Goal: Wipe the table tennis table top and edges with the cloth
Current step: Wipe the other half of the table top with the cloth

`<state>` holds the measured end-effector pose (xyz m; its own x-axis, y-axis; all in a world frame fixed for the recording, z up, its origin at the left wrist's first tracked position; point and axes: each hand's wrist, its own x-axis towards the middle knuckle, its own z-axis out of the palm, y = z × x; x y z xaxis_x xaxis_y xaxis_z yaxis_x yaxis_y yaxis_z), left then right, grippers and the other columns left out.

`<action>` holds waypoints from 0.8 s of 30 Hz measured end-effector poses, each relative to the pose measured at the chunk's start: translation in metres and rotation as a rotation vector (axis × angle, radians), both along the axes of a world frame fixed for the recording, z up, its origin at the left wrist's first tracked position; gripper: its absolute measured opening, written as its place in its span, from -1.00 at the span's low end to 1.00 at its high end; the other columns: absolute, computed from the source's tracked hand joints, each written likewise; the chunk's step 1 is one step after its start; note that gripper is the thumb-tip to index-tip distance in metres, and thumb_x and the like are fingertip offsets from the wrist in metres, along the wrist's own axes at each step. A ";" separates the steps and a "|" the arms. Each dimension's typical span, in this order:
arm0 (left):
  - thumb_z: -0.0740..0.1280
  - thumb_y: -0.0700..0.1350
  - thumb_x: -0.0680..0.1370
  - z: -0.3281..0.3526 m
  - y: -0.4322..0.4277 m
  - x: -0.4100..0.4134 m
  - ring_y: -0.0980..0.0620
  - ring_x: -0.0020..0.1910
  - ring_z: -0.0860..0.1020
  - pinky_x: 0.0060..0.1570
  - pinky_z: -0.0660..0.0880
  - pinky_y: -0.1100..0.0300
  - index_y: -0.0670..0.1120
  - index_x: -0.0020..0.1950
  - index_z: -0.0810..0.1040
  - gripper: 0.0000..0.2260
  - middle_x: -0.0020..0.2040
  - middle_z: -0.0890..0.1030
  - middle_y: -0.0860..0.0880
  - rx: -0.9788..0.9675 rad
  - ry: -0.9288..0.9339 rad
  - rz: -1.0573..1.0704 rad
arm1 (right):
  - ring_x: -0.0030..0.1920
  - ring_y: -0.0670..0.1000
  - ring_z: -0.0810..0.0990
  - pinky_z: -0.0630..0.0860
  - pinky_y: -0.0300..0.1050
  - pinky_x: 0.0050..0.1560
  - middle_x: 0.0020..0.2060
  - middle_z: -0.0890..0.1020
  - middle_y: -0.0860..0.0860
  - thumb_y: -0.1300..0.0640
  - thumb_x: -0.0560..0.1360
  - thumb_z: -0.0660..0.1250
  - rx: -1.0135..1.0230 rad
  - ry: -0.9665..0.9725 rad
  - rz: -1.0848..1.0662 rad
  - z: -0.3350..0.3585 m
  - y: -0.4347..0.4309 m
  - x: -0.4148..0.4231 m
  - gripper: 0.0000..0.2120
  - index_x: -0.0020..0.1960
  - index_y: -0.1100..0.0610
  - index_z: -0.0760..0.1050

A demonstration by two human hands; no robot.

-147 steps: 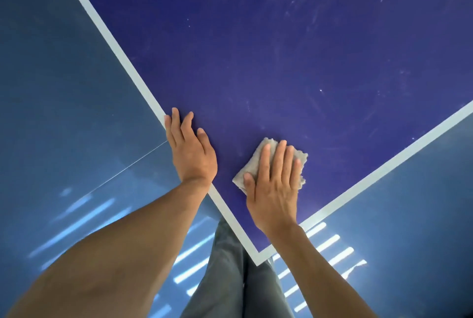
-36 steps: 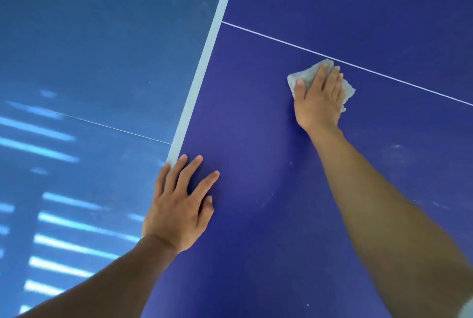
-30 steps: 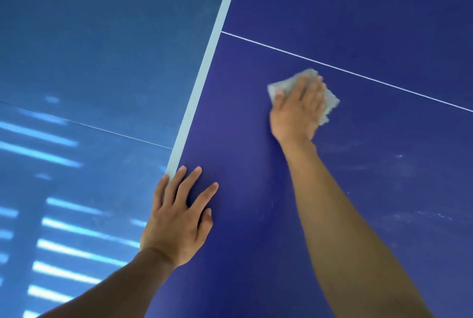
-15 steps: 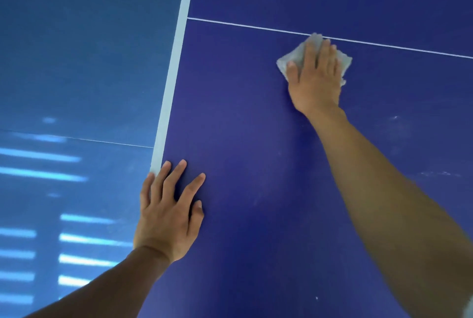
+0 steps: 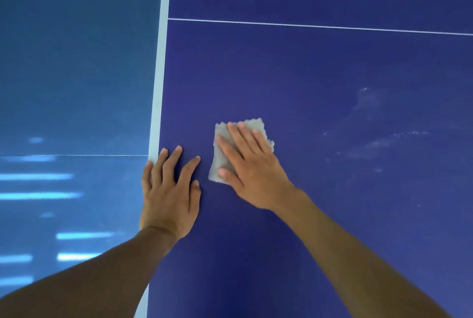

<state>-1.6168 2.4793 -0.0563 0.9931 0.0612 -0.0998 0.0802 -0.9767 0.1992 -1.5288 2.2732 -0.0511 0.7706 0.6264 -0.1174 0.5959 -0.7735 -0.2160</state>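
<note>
Right hand (image 5: 252,171): lying flat, fingers straight, pressing one grey cloth (image 5: 231,148) onto the blue table (image 5: 320,74). Left hand (image 5: 169,189): resting released, fingers spread, at the table's white edge stripe (image 5: 160,61), just beside the cloth. Hands: two. Cloths: one. Dust smears (image 5: 371,123): showing on the right.

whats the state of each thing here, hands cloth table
table top: whitish smears at right
right hand: fingers straight, pressing the cloth
cloth: flat on the table top, under that hand
left hand: flat on the table top at its white edge
</note>
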 end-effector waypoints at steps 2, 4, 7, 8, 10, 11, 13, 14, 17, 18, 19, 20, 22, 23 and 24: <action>0.00 0.04 0.65 0.001 0.000 -0.001 -0.24 0.61 0.17 0.59 0.05 -0.25 -0.03 0.55 0.40 -0.50 0.60 0.28 -0.16 0.002 0.014 0.004 | 0.69 0.16 -0.03 -0.06 0.20 0.67 0.69 0.06 0.14 -0.18 0.73 0.02 -0.019 -0.015 0.061 -0.003 -0.013 -0.053 -0.39 0.69 0.09 0.11; -0.01 0.04 0.66 0.001 0.000 -0.002 -0.24 0.61 0.17 0.59 0.05 -0.25 -0.05 0.55 0.39 -0.50 0.60 0.28 -0.16 -0.003 0.013 0.006 | 0.69 0.16 -0.03 -0.01 0.20 0.66 0.69 0.04 0.13 -0.19 0.74 0.01 -0.041 -0.005 0.067 -0.005 -0.038 -0.101 -0.39 0.70 0.07 0.09; 0.03 0.03 0.66 -0.001 -0.001 -0.002 -0.24 0.61 0.16 0.59 0.04 -0.24 -0.04 0.55 0.38 -0.52 0.60 0.28 -0.16 -0.021 -0.004 0.007 | 0.68 0.17 0.04 0.07 0.21 0.63 0.69 0.08 0.12 -0.21 0.73 0.06 -0.052 0.004 0.108 -0.005 -0.079 -0.126 -0.39 0.70 0.03 0.12; 0.04 0.02 0.66 -0.002 0.000 -0.002 -0.23 0.62 0.16 0.60 0.03 -0.23 -0.03 0.55 0.38 -0.53 0.60 0.27 -0.16 -0.027 -0.007 0.008 | 0.68 0.18 0.08 0.10 0.24 0.62 0.68 0.12 0.13 -0.20 0.73 0.07 -0.061 0.006 0.101 -0.004 -0.090 -0.116 -0.40 0.69 0.03 0.15; 0.04 0.02 0.66 -0.004 0.000 -0.002 -0.23 0.62 0.14 0.60 0.01 -0.22 -0.02 0.55 0.37 -0.54 0.60 0.27 -0.15 -0.032 -0.011 0.002 | 0.66 0.21 0.12 0.15 0.30 0.60 0.66 0.16 0.17 -0.19 0.71 0.04 -0.064 -0.002 -0.034 -0.004 -0.105 -0.077 -0.40 0.67 0.08 0.18; 0.03 0.02 0.66 -0.005 0.000 -0.003 -0.22 0.62 0.14 0.60 0.01 -0.23 -0.02 0.55 0.36 -0.54 0.60 0.27 -0.15 -0.031 -0.013 0.000 | 0.67 0.21 0.10 0.11 0.30 0.61 0.67 0.15 0.18 -0.18 0.71 0.01 -0.059 0.005 -0.168 -0.004 -0.108 -0.051 -0.39 0.68 0.09 0.15; 0.01 0.03 0.66 -0.007 0.001 -0.004 -0.22 0.62 0.14 0.60 0.02 -0.23 -0.01 0.55 0.36 -0.53 0.61 0.26 -0.14 -0.027 -0.019 -0.002 | 0.68 0.20 0.00 -0.03 0.24 0.65 0.68 0.06 0.16 -0.17 0.73 -0.04 -0.049 0.019 -0.485 -0.006 -0.106 0.002 -0.36 0.71 0.10 0.00; -0.01 0.04 0.66 -0.007 0.002 -0.004 -0.22 0.62 0.14 0.60 0.02 -0.23 0.00 0.55 0.35 -0.53 0.61 0.26 -0.14 -0.027 -0.019 -0.002 | 0.69 0.19 -0.04 -0.07 0.21 0.66 0.69 0.02 0.16 -0.16 0.74 -0.04 -0.040 0.032 -0.624 -0.007 -0.101 0.025 -0.35 0.71 0.13 -0.08; -0.03 0.04 0.66 -0.008 0.003 -0.003 -0.21 0.62 0.13 0.60 0.02 -0.23 0.00 0.56 0.34 -0.52 0.61 0.25 -0.14 -0.027 -0.015 -0.008 | 0.69 0.18 -0.07 -0.11 0.20 0.66 0.69 -0.01 0.18 -0.16 0.73 -0.05 -0.040 0.029 -0.821 -0.008 -0.060 0.055 -0.30 0.70 0.22 -0.15; -0.04 0.03 0.66 -0.007 0.003 -0.003 -0.22 0.62 0.13 0.60 0.02 -0.23 0.00 0.56 0.35 -0.51 0.61 0.25 -0.14 -0.030 -0.020 -0.007 | 0.69 0.18 -0.08 -0.12 0.20 0.66 0.69 -0.02 0.18 -0.17 0.73 -0.07 -0.047 0.016 -0.764 -0.008 -0.042 0.048 -0.29 0.70 0.24 -0.15; -0.05 0.02 0.66 -0.007 0.003 -0.004 -0.21 0.62 0.13 0.60 0.02 -0.23 0.00 0.56 0.35 -0.51 0.62 0.25 -0.13 -0.035 -0.024 -0.003 | 0.69 0.18 -0.08 -0.12 0.19 0.66 0.69 -0.02 0.18 -0.17 0.73 -0.08 -0.057 0.004 -0.642 -0.008 -0.026 0.033 -0.29 0.69 0.24 -0.14; -0.05 0.01 0.66 -0.006 0.003 -0.004 -0.21 0.63 0.13 0.60 0.01 -0.22 0.00 0.57 0.34 -0.51 0.62 0.25 -0.13 -0.042 -0.025 0.001 | 0.69 0.17 -0.08 -0.12 0.19 0.67 0.69 -0.02 0.18 -0.18 0.73 -0.09 -0.062 -0.002 -0.484 -0.007 -0.015 0.010 -0.30 0.70 0.24 -0.13; -0.02 -0.01 0.67 -0.005 0.002 -0.005 -0.19 0.63 0.10 0.61 -0.02 -0.20 0.01 0.57 0.33 -0.53 0.62 0.23 -0.12 -0.051 -0.022 0.007 | 0.69 0.17 -0.07 -0.07 0.21 0.67 0.69 -0.01 0.17 -0.17 0.73 -0.10 -0.073 -0.006 -0.188 -0.007 -0.010 -0.047 -0.31 0.70 0.24 -0.07; 0.00 -0.02 0.67 -0.004 0.002 -0.005 -0.19 0.63 0.10 0.61 -0.03 -0.20 0.01 0.58 0.33 -0.54 0.63 0.23 -0.12 -0.055 -0.022 0.008 | 0.69 0.18 -0.06 -0.02 0.24 0.66 0.69 0.01 0.18 -0.16 0.74 -0.08 -0.067 -0.008 -0.081 -0.006 -0.016 -0.078 -0.32 0.69 0.25 -0.03; 0.03 -0.03 0.68 -0.004 0.002 -0.004 -0.19 0.63 0.10 0.61 -0.03 -0.20 0.01 0.57 0.33 -0.55 0.63 0.23 -0.12 -0.062 -0.024 0.007 | 0.69 0.18 -0.05 0.02 0.26 0.65 0.69 0.02 0.18 -0.16 0.74 -0.06 -0.059 -0.015 0.004 -0.006 -0.024 -0.109 -0.33 0.69 0.25 0.00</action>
